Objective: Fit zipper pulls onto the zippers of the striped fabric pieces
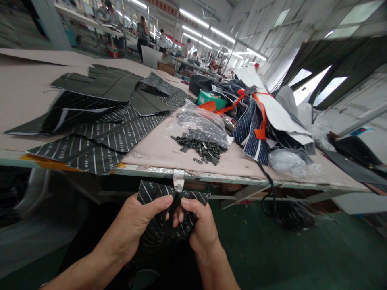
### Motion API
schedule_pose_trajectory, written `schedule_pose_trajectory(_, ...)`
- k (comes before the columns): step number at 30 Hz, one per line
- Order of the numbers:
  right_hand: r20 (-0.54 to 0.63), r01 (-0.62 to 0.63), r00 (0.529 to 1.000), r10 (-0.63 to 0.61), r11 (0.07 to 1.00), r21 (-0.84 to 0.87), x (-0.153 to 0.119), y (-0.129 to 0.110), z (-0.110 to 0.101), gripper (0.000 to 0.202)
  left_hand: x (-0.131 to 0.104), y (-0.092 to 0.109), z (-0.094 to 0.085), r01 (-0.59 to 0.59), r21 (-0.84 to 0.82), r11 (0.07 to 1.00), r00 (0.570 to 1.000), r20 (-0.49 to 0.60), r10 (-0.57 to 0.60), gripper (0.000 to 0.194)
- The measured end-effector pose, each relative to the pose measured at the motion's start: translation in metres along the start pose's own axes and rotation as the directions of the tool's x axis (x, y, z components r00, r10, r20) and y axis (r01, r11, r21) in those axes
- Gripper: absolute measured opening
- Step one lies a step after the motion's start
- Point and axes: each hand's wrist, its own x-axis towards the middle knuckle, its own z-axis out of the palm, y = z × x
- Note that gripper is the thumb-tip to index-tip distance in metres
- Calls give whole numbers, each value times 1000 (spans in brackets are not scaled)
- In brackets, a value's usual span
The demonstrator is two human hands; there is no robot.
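Both hands hold a small dark striped fabric piece (157,193) just below the table's front edge. My left hand (136,225) grips its left side, thumb on top. My right hand (201,227) pinches its right side. The piece's top meets a small metal fixture (178,181) clamped to the table edge. A pile of small dark metal zipper sliders (202,147) lies on the table right above, spilling from a clear plastic bag (199,121).
Cut striped fabric panels (102,117) are spread on the table at left. A bundle of fabric tied with orange tape (263,117) and a green box (211,98) lie at right. A black cable (267,185) hangs off the edge. People work at distant tables (142,32).
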Motion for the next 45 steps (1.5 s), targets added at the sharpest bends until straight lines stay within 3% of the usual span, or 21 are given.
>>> schedule_pose_trajectory(16, 31, -31, 999, 32, 999, -27, 4, -10, 2, 32, 5, 6, 6, 30, -17, 999, 997, 72, -29, 35)
schedule_pose_trajectory(23, -4, -53, 999, 53, 998, -32, 5, -11, 4, 31, 6, 4, 5, 25, -52, 998, 999, 38, -23, 36)
schedule_pose_trajectory(30, 21, 9, 1000, -9, 1000, -28, 4, -13, 6, 31, 9, 2, 3, -26, -39, 999, 996, 89, 29, 31)
schedule_pose_trajectory(36, 25, 87, 996, -86, 995, -41, 12, -16, 8, 29, 19, 4, 7, -69, -40, 997, 996, 52, 71, 31)
schedule_pose_trajectory(40, 39, 117, 993, -113, 988, -99, 7, -16, -8, 20, 18, 1, -10, -34, -10, 999, 995, 98, 35, 33)
schedule_pose_trajectory(45, 78, 158, 987, -141, 940, -301, -20, -5, -39, 35, 3, -24, -43, -58, 224, 973, 980, 198, 13, 38)
